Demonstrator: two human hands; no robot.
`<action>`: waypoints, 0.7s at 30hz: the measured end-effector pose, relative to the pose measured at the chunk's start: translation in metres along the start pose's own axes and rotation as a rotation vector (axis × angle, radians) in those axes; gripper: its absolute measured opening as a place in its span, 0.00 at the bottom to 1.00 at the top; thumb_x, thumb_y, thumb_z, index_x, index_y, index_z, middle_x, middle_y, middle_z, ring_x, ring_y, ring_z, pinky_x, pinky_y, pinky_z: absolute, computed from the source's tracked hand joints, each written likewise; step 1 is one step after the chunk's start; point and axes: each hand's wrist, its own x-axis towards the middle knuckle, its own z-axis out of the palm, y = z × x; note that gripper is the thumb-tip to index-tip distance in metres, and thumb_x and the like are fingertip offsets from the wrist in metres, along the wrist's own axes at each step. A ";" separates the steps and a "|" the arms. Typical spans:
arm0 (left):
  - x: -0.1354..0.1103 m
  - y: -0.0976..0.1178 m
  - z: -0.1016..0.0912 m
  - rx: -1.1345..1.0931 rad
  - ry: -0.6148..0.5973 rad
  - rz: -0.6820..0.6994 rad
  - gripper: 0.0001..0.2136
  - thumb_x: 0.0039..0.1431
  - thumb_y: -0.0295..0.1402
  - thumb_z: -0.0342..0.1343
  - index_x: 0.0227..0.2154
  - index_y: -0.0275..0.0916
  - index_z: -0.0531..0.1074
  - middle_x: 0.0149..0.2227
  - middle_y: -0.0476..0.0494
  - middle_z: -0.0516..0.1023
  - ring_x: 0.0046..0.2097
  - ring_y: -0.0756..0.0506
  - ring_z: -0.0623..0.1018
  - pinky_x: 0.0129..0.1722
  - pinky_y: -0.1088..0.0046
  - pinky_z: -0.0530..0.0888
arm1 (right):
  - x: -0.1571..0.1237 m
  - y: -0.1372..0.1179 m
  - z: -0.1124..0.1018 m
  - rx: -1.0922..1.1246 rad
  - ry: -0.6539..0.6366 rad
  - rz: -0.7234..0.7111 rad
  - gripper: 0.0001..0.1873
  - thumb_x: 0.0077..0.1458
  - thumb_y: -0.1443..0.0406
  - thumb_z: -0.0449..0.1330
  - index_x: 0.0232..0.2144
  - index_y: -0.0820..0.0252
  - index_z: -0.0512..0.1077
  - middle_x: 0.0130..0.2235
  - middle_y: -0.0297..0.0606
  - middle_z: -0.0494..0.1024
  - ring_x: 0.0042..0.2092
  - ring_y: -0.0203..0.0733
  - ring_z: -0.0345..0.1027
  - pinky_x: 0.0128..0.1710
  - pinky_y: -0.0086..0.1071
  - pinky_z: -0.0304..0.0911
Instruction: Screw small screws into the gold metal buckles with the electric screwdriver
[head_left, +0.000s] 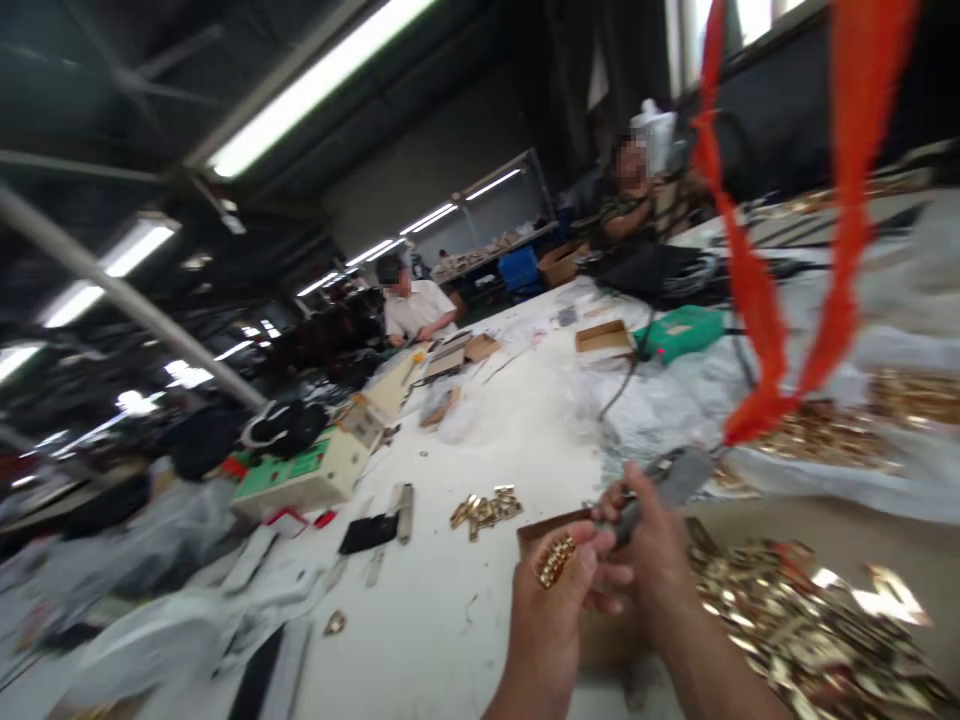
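Observation:
My left hand [551, 600] is closed round a short stack of small gold metal pieces [556, 558], held up over a white table [450, 600]. My right hand [652, 545] is closed on a grey tool [675, 478] whose tip meets the left hand's fingers. An orange ribbon [757, 300] runs up from the tool's far end. A brown cardboard tray [817, 540] under my right forearm holds a heap of gold pieces [795, 610].
A small pile of gold pieces [486, 508] lies on the table. A cream and green box [304, 478], a black pouch [367, 532] and cardboard boxes [602, 337] lie farther off. Two people sit at the far end. White bags with more gold parts [825, 430] lie right.

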 end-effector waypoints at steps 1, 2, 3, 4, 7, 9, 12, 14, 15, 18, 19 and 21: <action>-0.002 -0.003 -0.011 -0.030 0.073 0.024 0.26 0.54 0.48 0.68 0.47 0.30 0.77 0.48 0.25 0.83 0.41 0.35 0.85 0.31 0.68 0.79 | -0.001 -0.001 0.000 0.057 -0.018 -0.004 0.22 0.45 0.52 0.73 0.19 0.54 0.66 0.19 0.28 0.62 0.21 0.35 0.58 0.22 0.33 0.63; -0.003 -0.006 -0.022 -0.052 0.150 0.052 0.26 0.54 0.48 0.68 0.46 0.30 0.77 0.47 0.26 0.83 0.43 0.34 0.84 0.33 0.68 0.79 | 0.000 -0.001 0.000 0.081 -0.031 -0.006 0.19 0.45 0.56 0.74 0.21 0.54 0.67 0.20 0.28 0.63 0.21 0.34 0.56 0.23 0.33 0.64; -0.004 -0.009 -0.031 -0.071 0.219 0.078 0.26 0.54 0.48 0.68 0.46 0.30 0.77 0.47 0.26 0.83 0.46 0.34 0.84 0.36 0.67 0.79 | 0.000 -0.001 -0.001 0.090 -0.036 0.007 0.18 0.44 0.58 0.74 0.21 0.53 0.68 0.21 0.28 0.62 0.21 0.34 0.55 0.22 0.34 0.63; -0.005 -0.012 -0.039 -0.093 0.277 0.096 0.26 0.53 0.48 0.69 0.45 0.30 0.77 0.47 0.26 0.83 0.48 0.33 0.83 0.40 0.65 0.79 | 0.001 -0.001 -0.001 0.093 -0.055 0.031 0.17 0.43 0.59 0.73 0.21 0.52 0.67 0.20 0.28 0.61 0.21 0.34 0.54 0.21 0.36 0.61; -0.006 -0.022 -0.051 -0.175 0.322 0.078 0.26 0.51 0.47 0.71 0.44 0.29 0.77 0.46 0.25 0.83 0.50 0.32 0.82 0.49 0.59 0.77 | 0.001 -0.002 -0.004 0.087 -0.081 0.062 0.14 0.43 0.60 0.70 0.20 0.52 0.67 0.20 0.29 0.59 0.20 0.33 0.53 0.19 0.39 0.56; -0.005 -0.030 -0.051 -0.232 0.248 0.017 0.26 0.49 0.46 0.72 0.43 0.29 0.77 0.44 0.25 0.84 0.48 0.32 0.83 0.49 0.57 0.77 | 0.000 -0.005 -0.005 0.096 -0.082 0.064 0.13 0.44 0.61 0.68 0.21 0.53 0.67 0.20 0.29 0.58 0.21 0.31 0.54 0.19 0.39 0.54; -0.003 -0.037 -0.047 -0.288 0.076 -0.089 0.24 0.50 0.42 0.72 0.43 0.29 0.77 0.45 0.25 0.84 0.46 0.32 0.84 0.48 0.56 0.77 | -0.003 -0.010 -0.004 0.132 -0.071 0.036 0.15 0.45 0.61 0.69 0.22 0.55 0.65 0.20 0.27 0.58 0.21 0.30 0.54 0.21 0.34 0.58; 0.000 -0.037 -0.046 -0.297 -0.005 -0.134 0.22 0.51 0.39 0.72 0.44 0.29 0.77 0.45 0.25 0.83 0.47 0.32 0.83 0.51 0.55 0.76 | -0.003 -0.012 -0.002 0.162 -0.097 0.017 0.19 0.44 0.60 0.72 0.24 0.56 0.64 0.21 0.25 0.59 0.21 0.30 0.53 0.22 0.30 0.61; 0.002 -0.036 -0.046 -0.295 -0.031 -0.151 0.21 0.52 0.38 0.72 0.44 0.29 0.77 0.46 0.25 0.83 0.48 0.32 0.83 0.52 0.54 0.76 | -0.002 -0.013 0.000 0.178 -0.109 0.017 0.20 0.45 0.58 0.73 0.24 0.56 0.64 0.21 0.24 0.59 0.21 0.30 0.53 0.22 0.28 0.61; 0.008 -0.032 -0.048 -0.295 -0.072 -0.188 0.20 0.54 0.36 0.71 0.45 0.30 0.76 0.47 0.27 0.83 0.50 0.32 0.82 0.55 0.52 0.74 | 0.001 -0.012 0.004 0.221 -0.119 0.011 0.22 0.47 0.54 0.73 0.26 0.57 0.64 0.22 0.23 0.60 0.21 0.29 0.53 0.23 0.27 0.61; 0.009 -0.031 -0.048 -0.294 -0.083 -0.194 0.19 0.54 0.35 0.71 0.46 0.30 0.76 0.47 0.27 0.83 0.50 0.32 0.82 0.55 0.51 0.74 | 0.002 -0.012 0.005 0.232 -0.120 0.006 0.22 0.47 0.54 0.73 0.27 0.57 0.64 0.22 0.23 0.60 0.21 0.29 0.53 0.23 0.27 0.61; 0.010 -0.030 -0.048 -0.288 -0.098 -0.201 0.19 0.55 0.36 0.70 0.46 0.31 0.76 0.47 0.28 0.83 0.50 0.32 0.82 0.56 0.49 0.73 | 0.001 -0.013 0.007 0.245 -0.124 -0.001 0.23 0.48 0.54 0.73 0.27 0.57 0.63 0.22 0.22 0.60 0.21 0.29 0.53 0.23 0.26 0.60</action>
